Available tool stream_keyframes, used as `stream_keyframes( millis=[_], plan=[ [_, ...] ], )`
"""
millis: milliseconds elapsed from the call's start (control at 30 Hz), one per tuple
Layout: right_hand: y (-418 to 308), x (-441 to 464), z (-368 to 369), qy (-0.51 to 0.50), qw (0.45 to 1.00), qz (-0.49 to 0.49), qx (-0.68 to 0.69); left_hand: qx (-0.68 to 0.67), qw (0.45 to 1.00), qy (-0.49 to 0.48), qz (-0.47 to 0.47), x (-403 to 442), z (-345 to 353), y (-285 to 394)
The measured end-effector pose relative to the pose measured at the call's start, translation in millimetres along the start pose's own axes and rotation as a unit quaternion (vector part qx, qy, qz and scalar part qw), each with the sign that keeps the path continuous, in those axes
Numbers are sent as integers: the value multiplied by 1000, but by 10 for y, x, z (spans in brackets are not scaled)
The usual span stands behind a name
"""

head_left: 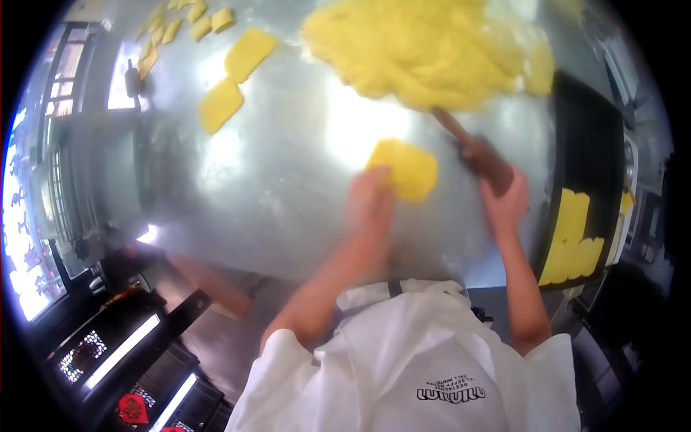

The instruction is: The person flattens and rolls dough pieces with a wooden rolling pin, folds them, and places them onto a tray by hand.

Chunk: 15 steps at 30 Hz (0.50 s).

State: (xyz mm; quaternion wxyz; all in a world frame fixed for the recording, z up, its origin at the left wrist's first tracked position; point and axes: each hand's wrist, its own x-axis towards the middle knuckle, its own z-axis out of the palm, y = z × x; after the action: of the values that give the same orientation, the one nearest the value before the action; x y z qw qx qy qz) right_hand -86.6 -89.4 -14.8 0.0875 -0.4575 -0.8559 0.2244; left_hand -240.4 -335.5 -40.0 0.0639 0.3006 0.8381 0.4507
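Gripping a wooden rolling pin (489, 166) at its near end, the right hand (504, 201) has its fingers closed round the wood, over the right part of the metal table (281, 180). The left hand (371, 204), blurred, has its fingers drawn together at the left side of a flat yellow dough piece (410, 173); the fingertips overlap the dough's rim, but I cannot tell whether they pinch it or only press on it. The two hands are apart, with the dough piece and bare metal between them.

The left forearm slants from the near edge of the surface towards the far edge, leaning right, with the knuckles uppermost. The right forearm reaches in nearer the right edge, more upright to the near edge and leaning slightly left.

The pin's long axis runs diagonally, its slim far handle pointing to the far-left corner and its tip meeting the outline of a large dough mass (425, 54) along the far edge; contact there is unclear. The dough piece lies flat right of the middle, a rounded square nearly as wide as long, one blunt corner turned to the near edge.

Towards the far-left corner, two flattened pieces (250, 55) lie end to end on a diagonal, with small dough pieces (201, 27) beyond. Along the right edge, a black tray (586, 137) carries yellow dough sheets (572, 248) at its near end.
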Motion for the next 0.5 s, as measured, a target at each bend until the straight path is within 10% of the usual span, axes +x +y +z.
stream_keyframes(
  millis=[133,433,500],
  plan=[
    [269,-30,120,55,995,-81,0,6,998,-2,-57,408,-278,-306],
    [361,-69,112,67,992,-96,41,129,956,-175,194,1065,-67,-440],
    [304,-109,76,47,996,-73,34,184,943,-259,95,1161,-105,-233]
  ],
)
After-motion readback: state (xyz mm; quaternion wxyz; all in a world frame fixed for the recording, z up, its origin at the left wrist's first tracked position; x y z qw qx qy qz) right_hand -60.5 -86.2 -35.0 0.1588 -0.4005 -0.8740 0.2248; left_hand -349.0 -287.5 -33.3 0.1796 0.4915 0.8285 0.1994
